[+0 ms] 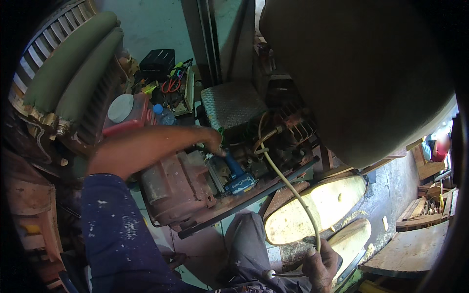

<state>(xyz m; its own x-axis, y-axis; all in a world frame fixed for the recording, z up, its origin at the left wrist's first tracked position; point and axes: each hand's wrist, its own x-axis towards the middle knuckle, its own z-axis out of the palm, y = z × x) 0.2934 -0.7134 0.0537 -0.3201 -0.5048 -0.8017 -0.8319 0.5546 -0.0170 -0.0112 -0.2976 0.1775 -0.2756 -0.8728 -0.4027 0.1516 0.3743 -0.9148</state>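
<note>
My left arm reaches across a rusty, reddish-brown air compressor (176, 183). At its middle, my left hand (213, 140) is closed around the upper end of a blue cordless drill (234, 166), its battery base toward me. The drill's far end is hidden by the hand. Low on the right, my right hand (320, 268) grips a yellowish air hose (296, 193), which runs up to the compressor's finned pump (295, 124). Something dark shows beside the right fingers; I cannot make out what it is.
Yellow foam-like padded pieces (317, 207) lie right of the compressor. A large dark cushioned shape (361, 78) overhangs the upper right. A red container with a white lid (120, 108), a tool tray (188, 93) and a slatted wooden seat (44, 51) stand left.
</note>
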